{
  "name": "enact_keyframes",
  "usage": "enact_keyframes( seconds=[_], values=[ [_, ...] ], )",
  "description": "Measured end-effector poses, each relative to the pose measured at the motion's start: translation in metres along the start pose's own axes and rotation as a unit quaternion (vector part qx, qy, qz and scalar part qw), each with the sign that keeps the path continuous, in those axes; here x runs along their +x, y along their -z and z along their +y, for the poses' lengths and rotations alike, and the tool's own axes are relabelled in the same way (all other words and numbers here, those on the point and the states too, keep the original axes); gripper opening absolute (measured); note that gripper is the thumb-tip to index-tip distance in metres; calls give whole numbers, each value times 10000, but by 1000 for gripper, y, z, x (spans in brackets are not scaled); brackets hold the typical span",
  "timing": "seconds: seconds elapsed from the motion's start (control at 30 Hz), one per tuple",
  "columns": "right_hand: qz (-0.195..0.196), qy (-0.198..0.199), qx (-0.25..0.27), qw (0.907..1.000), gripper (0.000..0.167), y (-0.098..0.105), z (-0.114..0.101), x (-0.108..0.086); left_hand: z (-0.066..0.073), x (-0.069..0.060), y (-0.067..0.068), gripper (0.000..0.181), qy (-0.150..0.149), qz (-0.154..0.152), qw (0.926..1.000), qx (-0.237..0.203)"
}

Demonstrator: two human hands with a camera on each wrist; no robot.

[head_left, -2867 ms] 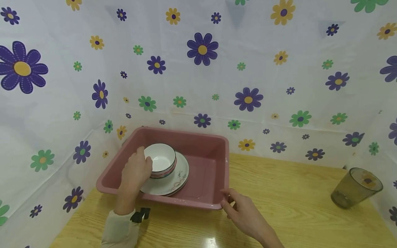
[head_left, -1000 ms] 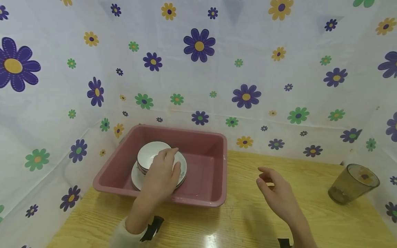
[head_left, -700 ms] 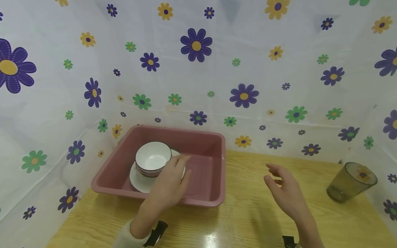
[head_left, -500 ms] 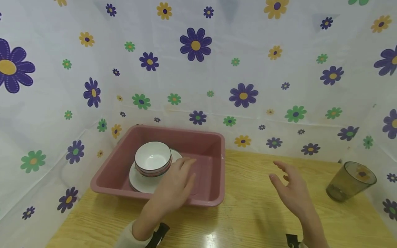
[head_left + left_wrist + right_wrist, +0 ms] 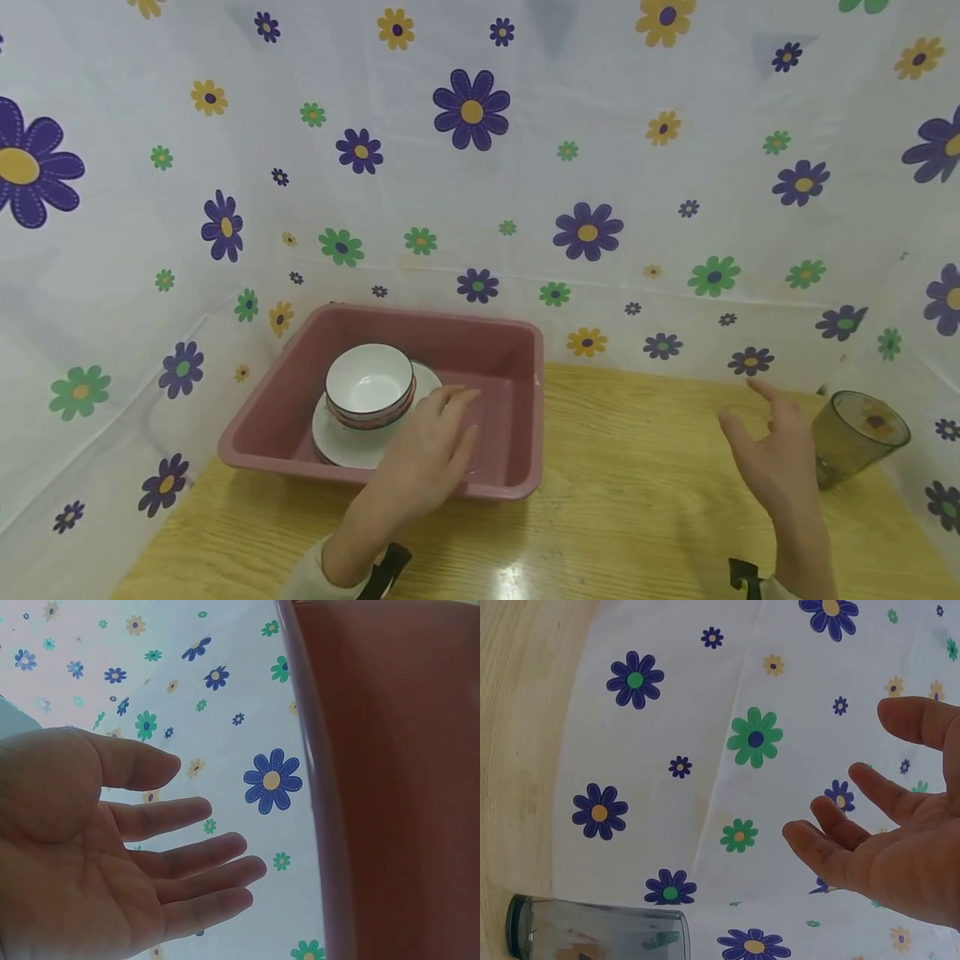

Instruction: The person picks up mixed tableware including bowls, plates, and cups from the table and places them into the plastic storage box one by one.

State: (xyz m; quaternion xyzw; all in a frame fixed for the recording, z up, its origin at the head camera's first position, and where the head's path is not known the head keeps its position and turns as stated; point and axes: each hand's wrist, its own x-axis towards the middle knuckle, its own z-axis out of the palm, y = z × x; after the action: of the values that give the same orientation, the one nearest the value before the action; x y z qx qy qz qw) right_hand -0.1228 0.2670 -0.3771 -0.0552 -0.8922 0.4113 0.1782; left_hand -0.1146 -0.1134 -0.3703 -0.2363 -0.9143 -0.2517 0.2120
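Observation:
My left hand [image 5: 420,458] hovers over the front of the pink plastic basin [image 5: 495,492], holding nothing; its fingers are spread in the left wrist view. Inside the basin, stacked white bowls [image 5: 369,379] with a dark rim rest on white plates [image 5: 345,442], partly hidden by that hand. My right hand [image 5: 780,458] is raised beside a tinted drinking glass [image 5: 862,437] at the right and covers part of its left side. In the right wrist view the fingers are parted, with nothing between them, and the glass [image 5: 607,930] appears at the lower left.
The basin stands at the left of the light wooden table [image 5: 615,500]. A white curtain with printed flowers [image 5: 480,200] hangs behind the table and along both sides. The basin's right half shows bare floor.
The left hand has come off the bowls, which sit on the plates, and drawn rightward. The right hand has left the basin's corner and moved right, close to the glass.

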Motion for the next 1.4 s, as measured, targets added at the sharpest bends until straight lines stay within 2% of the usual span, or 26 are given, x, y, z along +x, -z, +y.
enact_keyframes(
  seconds=[0.23, 0.43, 0.57, 0.63, 0.8, 0.87, 1.0, 1.2, 1.4],
  values=[
    [644, -527, 25, 9965, 62, 12, 10, 7, 5, -1, 1, 37, 114, -341, 9992, -161],
    [1147, -780, -119, 9903, 68, 16, 22, 13, 7, -2, 0, 37, 56, -439, 9989, -127],
    [1711, -878, 131, 9812, 71, 17, 34, 14, 7, -3, -2, 37, -28, -454, 9989, -125],
    [2064, -750, 289, 9752, 70, 18, 41, 16, 7, -3, -3, 37, -94, -443, 9989, -124],
    [2515, -1058, 464, 9609, 74, 26, 52, 18, 8, -3, -3, 38, -92, -511, 9985, -182],
    [2471, -1453, 617, 9561, 80, 32, 56, 18, 8, -2, -3, 38, -80, -546, 9983, -208],
    [2418, -1678, 901, 9514, 87, 41, 67, 19, 10, -3, -2, 37, -174, -497, 9984, -199],
    [2202, -1779, 614, 9571, 92, 50, 80, 22, 12, -6, -3, 37, -282, -443, 9985, -150],
    [1759, -2173, 481, 9589, 99, 54, 90, 26, 11, -7, -6, 36, -424, -589, 9973, -89]
  ],
)
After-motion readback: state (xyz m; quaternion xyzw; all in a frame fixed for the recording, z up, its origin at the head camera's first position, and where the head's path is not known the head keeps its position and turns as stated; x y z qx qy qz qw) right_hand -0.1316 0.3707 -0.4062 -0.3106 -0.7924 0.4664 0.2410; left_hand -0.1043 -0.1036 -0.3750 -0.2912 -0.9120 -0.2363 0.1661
